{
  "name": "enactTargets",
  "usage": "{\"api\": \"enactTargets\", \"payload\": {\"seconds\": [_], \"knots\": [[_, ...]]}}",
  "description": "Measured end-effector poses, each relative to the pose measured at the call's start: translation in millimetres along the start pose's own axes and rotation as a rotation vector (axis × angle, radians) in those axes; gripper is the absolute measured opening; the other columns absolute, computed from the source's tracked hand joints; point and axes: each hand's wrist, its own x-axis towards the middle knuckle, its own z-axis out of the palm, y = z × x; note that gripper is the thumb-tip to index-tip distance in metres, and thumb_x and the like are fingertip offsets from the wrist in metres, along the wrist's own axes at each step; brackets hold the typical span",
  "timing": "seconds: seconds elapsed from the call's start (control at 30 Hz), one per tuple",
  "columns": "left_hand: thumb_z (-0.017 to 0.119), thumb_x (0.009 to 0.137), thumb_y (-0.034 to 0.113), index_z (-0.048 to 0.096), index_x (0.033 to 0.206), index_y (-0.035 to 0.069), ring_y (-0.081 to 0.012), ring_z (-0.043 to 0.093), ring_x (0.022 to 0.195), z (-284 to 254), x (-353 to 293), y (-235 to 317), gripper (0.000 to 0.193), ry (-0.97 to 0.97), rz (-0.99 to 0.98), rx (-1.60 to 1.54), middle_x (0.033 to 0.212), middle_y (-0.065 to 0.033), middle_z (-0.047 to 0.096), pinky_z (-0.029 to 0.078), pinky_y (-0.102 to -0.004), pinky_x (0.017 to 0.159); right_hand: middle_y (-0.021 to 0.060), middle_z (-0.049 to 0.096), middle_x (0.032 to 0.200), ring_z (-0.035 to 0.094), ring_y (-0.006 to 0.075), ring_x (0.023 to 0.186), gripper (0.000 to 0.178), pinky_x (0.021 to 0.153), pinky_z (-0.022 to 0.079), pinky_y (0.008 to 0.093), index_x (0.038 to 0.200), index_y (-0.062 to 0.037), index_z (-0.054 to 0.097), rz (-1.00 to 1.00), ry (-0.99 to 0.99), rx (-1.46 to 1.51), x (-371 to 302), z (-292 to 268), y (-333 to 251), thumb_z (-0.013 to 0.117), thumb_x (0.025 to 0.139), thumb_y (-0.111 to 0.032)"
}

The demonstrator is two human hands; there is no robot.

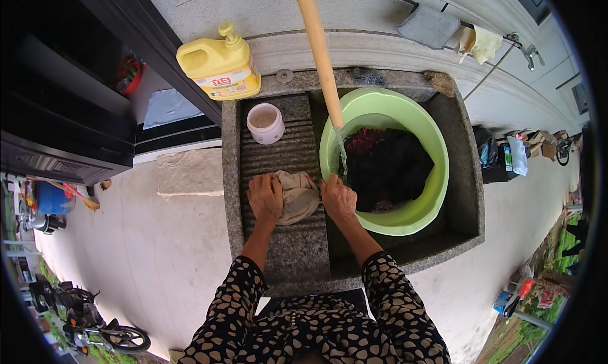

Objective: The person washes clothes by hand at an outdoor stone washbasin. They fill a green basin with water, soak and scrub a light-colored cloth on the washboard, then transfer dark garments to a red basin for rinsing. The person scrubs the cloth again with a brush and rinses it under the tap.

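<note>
A wet beige cloth (299,198) lies bunched on the ribbed washboard (288,156) at the left of a stone sink. My left hand (265,199) grips the cloth's left side, with the fingers bent over it against the ridges. At the cloth's right edge, my right hand (340,199) is closed in a pinch, close to the rim of a light green basin (437,155). Dark clothes (392,171), with some red among them, soak in the basin. Water (342,155) runs into it from a tan tube (320,53).
A pale pink tub (266,123) stands on the washboard's far end. A yellow pump jug (218,66) sits behind it by the wall. The stone sink's rim (474,193) surrounds the basin. Cloths (429,27) hang at the back right. A motorcycle (88,319) stands at lower left.
</note>
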Motion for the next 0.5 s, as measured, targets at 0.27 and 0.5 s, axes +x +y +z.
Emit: {"api": "enactTargets", "payload": {"seconds": [0.27, 0.5], "knots": [[0.053, 0.091, 0.025, 0.060, 0.094, 0.012, -0.0288, 0.049, 0.089, -7, 6, -7, 0.016, 0.055, 0.021, -0.091, 0.093, -0.0084, 0.050, 0.040, -0.0446, 0.078, 0.0170, 0.055, 0.114, 0.052, 0.0339, 0.104, 0.042, 0.089, 0.040, 0.0457, 0.121, -0.0037, 0.052, -0.320, 0.272, 0.300, 27, -34, -48, 0.064, 0.083, -0.019], [0.055, 0.087, 0.017, 0.053, 0.078, 0.005, -0.0242, 0.043, 0.073, -59, -57, 1, 0.015, -0.001, -0.067, -0.637, 0.076, -0.0069, 0.047, 0.035, -0.0369, 0.069, 0.0096, 0.058, 0.094, 0.051, 0.0300, 0.089, 0.030, 0.081, 0.037, 0.0449, 0.094, -0.0068, 0.064, -0.164, -0.063, 0.629, -28, -4, -76, 0.053, 0.082, -0.031]]}}
